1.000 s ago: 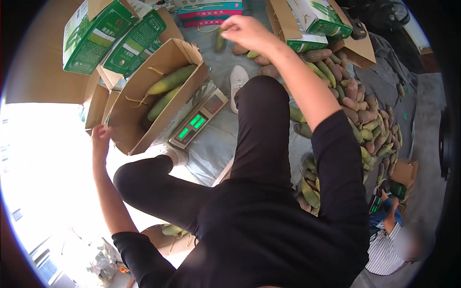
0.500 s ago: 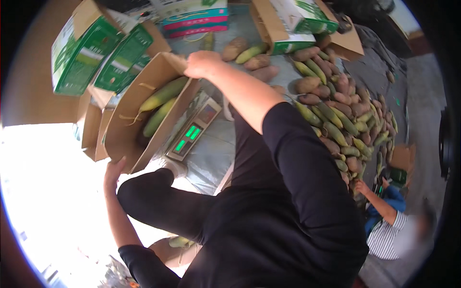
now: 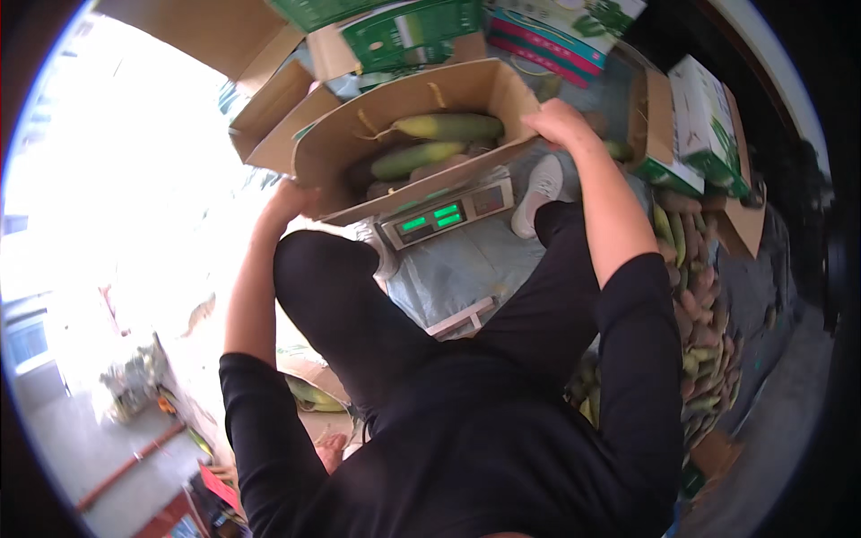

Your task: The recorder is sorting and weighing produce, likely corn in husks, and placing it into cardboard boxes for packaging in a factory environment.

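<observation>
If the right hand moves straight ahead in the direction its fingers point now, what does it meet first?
The right hand grips the rim of the cardboard box, fingers pointing into it. Going on, it would probably first meet the nearest green mango inside, though depth is unclear.

Two green mangoes (image 3: 446, 125) lie in one cardboard box (image 3: 466, 85) on one scale (image 3: 446, 215).

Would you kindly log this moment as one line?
left hand: grips cardboard box | right hand: grips box | box: on scale, holds mangoes

Brown cardboard box (image 3: 408, 143) holds green mangoes (image 3: 448, 125) (scale (image 3: 444, 215) digits glow green).
</observation>
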